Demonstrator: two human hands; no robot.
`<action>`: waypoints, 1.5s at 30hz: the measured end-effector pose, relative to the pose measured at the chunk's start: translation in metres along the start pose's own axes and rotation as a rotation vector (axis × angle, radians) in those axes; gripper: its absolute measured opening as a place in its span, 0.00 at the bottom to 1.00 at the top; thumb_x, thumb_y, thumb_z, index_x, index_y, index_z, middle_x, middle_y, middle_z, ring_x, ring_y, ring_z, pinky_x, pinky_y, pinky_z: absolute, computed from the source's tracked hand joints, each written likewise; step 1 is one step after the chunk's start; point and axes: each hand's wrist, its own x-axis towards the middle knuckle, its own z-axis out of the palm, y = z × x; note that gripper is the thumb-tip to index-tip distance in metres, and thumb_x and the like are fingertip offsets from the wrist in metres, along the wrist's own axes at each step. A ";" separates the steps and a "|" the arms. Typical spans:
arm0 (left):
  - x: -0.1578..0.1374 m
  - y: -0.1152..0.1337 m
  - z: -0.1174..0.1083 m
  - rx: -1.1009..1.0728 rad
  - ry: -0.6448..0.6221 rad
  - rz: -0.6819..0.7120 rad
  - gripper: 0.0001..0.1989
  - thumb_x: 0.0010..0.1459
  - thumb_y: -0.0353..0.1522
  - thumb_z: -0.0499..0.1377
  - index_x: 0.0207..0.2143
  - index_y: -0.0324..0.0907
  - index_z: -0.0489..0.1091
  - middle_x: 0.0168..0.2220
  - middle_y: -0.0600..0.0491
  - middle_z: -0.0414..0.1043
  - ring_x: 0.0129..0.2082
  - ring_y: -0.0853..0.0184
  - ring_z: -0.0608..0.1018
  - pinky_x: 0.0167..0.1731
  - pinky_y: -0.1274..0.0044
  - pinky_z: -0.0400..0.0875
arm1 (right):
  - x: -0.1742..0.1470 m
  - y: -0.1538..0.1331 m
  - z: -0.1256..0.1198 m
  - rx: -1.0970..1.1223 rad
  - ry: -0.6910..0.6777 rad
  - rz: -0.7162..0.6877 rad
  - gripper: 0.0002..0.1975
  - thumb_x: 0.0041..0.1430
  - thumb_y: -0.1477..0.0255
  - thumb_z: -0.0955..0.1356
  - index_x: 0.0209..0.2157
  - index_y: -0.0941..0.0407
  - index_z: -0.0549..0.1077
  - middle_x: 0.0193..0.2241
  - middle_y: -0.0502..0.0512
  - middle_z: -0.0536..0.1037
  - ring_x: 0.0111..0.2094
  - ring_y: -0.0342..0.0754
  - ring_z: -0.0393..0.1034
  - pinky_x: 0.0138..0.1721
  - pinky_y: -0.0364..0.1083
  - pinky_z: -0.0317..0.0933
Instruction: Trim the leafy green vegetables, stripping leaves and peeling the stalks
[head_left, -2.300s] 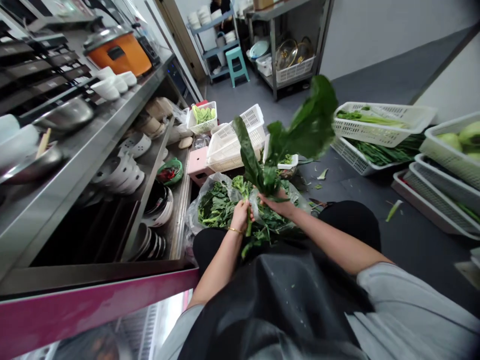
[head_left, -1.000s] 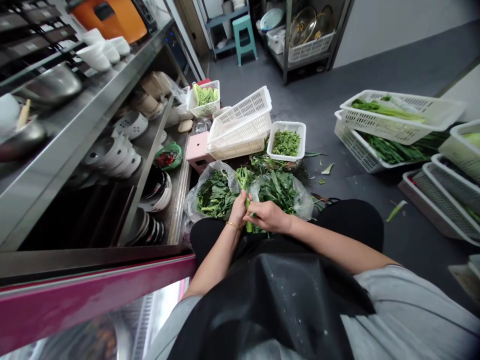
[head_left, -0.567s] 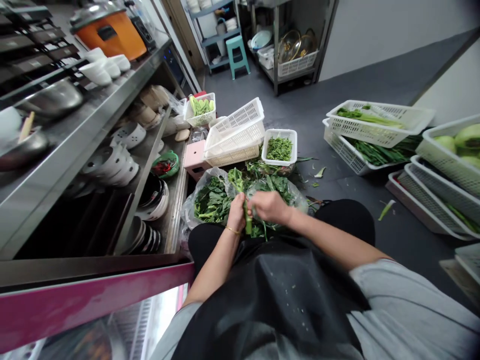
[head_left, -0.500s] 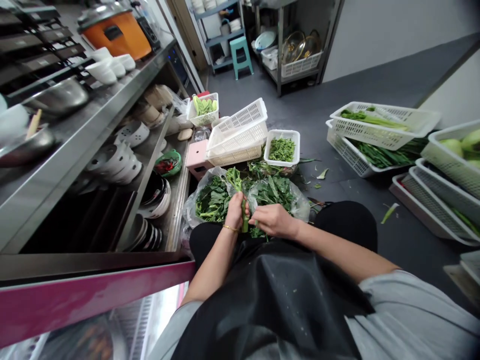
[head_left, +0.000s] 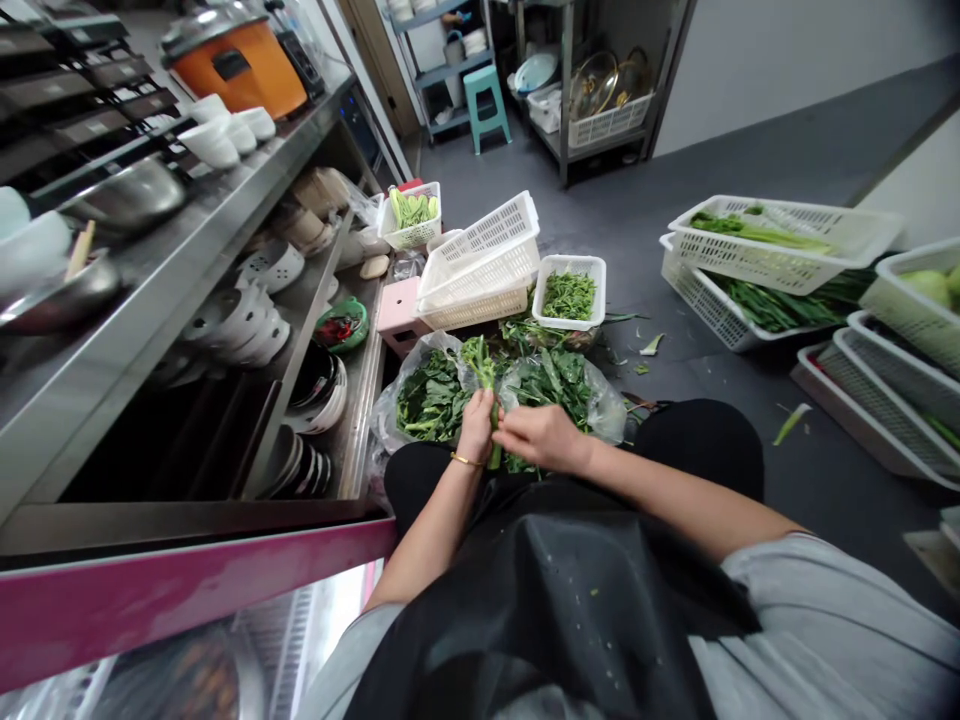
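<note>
A green stalk (head_left: 484, 362) is held upright in the left hand (head_left: 477, 428), the fingers being wrapped round its middle, with its leafy head left showing above the fist and its cut end below. The right hand (head_left: 541, 437) is curled narrow, its fingertips brought together right at the stalk, on the side away from the left palm; whether a strip of peel is pinched there cannot be told. A thin gold bracelet (head_left: 466, 459) is worn at the left wrist. Both hands are placed low over the lap, where a black apron (head_left: 555, 580) is worn over grey sleeves. Just beyond the hands, dark leafy greens are held in two clear plastic bags, the left bag (head_left: 385, 413) and the right bag (head_left: 609, 410), set side by side with the stalk seen between them. Behind the right bag a white tub (head_left: 566, 324) is placed, partly filled with trimmed green pieces (head_left: 570, 293). To its left, a tilted white basket (head_left: 487, 262) is rested on a cream basket (head_left: 480, 308), just beside a pink stool (head_left: 400, 312). On the grey floor to the right, pale scraps (head_left: 652, 345) are scattered, and long green vegetables are held in stacked white baskets (head_left: 750, 262)
</note>
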 end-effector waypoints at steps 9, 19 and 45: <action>-0.012 -0.009 0.013 -0.010 -0.147 -0.170 0.17 0.52 0.45 0.59 0.28 0.40 0.61 0.16 0.59 0.63 0.12 0.75 0.63 0.14 0.81 0.54 | 0.021 0.028 -0.009 -0.157 -0.033 0.230 0.13 0.60 0.65 0.63 0.27 0.59 0.69 0.24 0.55 0.73 0.24 0.43 0.64 0.25 0.42 0.49; -0.013 -0.010 0.008 0.346 -0.070 0.021 0.17 0.50 0.43 0.60 0.26 0.43 0.57 0.19 0.61 0.59 0.16 0.74 0.66 0.17 0.81 0.56 | 0.025 0.023 -0.021 -0.273 0.002 0.378 0.16 0.62 0.61 0.62 0.29 0.59 0.70 0.26 0.58 0.75 0.27 0.45 0.67 0.28 0.42 0.51; -0.016 0.001 -0.013 -0.344 -0.503 -0.521 0.21 0.50 0.52 0.50 0.26 0.44 0.57 0.10 0.64 0.43 0.04 0.77 0.48 0.05 0.83 0.44 | 0.019 0.026 -0.012 1.403 -0.073 0.588 0.16 0.41 0.67 0.73 0.26 0.58 0.63 0.13 0.42 0.65 0.13 0.36 0.56 0.13 0.37 0.51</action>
